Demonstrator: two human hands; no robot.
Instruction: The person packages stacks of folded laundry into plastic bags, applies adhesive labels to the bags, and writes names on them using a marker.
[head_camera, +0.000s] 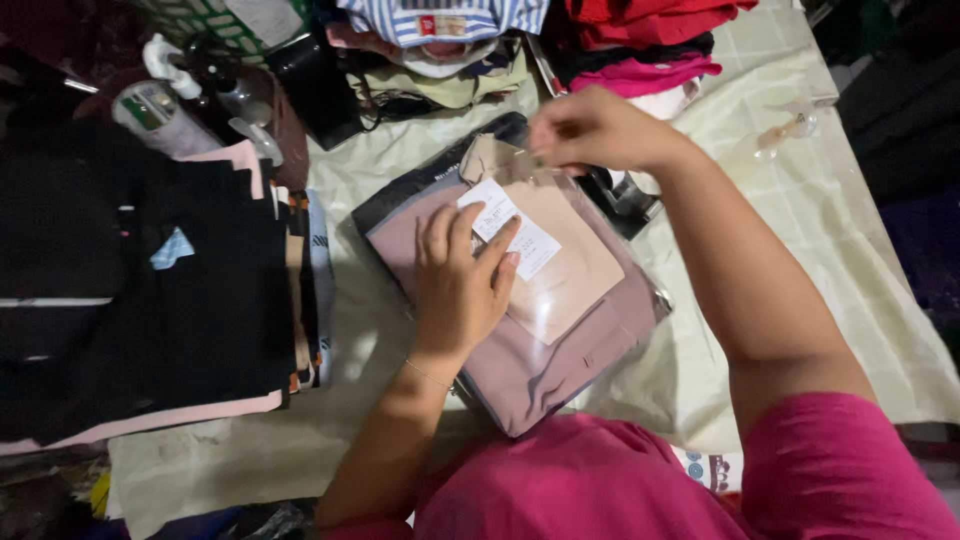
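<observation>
A clear plastic packet (560, 270) holding a beige folded garment lies on top of a mauve folded garment (555, 350) in the middle of the table. A white paper label (530, 240) is stuck on the packet. My left hand (460, 285) presses flat on the packet, fingers spread over the label's left edge. My right hand (595, 130) pinches the packet's far top edge with closed fingers. A dark packet (420, 180) shows underneath the mauve one.
A stack of black and pink folded clothes (150, 290) fills the left side. Folded garments in red, pink and stripes (640, 40) line the far edge, with a spray bottle (155, 110) at far left. A pale checked cloth (830, 250) covers the table.
</observation>
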